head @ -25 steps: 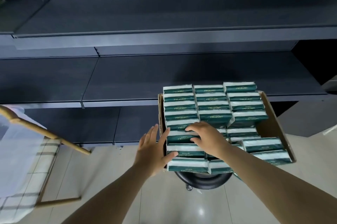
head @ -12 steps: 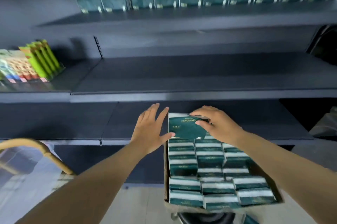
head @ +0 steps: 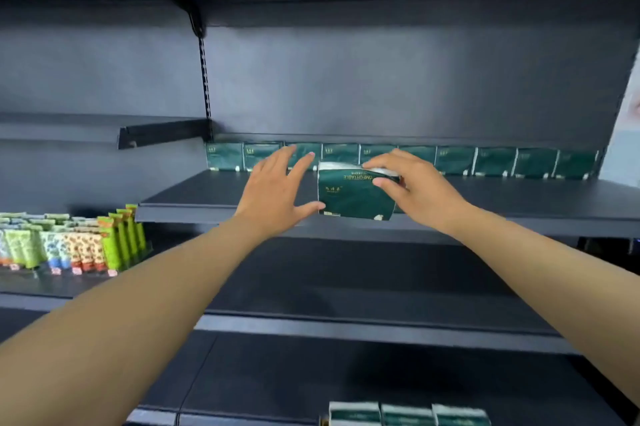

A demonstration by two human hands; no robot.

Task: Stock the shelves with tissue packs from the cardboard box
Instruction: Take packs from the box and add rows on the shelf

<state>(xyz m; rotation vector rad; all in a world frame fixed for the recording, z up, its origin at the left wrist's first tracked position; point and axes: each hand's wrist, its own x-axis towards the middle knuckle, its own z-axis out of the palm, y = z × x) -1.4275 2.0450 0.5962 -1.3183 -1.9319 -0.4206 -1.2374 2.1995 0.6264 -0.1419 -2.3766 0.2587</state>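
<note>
One tissue pack (head: 353, 195) sits pinched in our right hand (head: 414, 188) above the shelf (head: 214, 195) edge; our left hand (head: 277, 191), fingers spread, touches its side; a row of packs (head: 495, 162) stands behind our hands.

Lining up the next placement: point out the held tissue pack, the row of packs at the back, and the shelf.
held tissue pack (head: 355, 195), head view, green front face.
row of packs (head: 495, 162), head view, one pack's front.
shelf (head: 194, 195), head view, bare top surface.

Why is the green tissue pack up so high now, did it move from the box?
Yes. The right hand lifted the tissue pack out of the box, up to the shelf.
</note>
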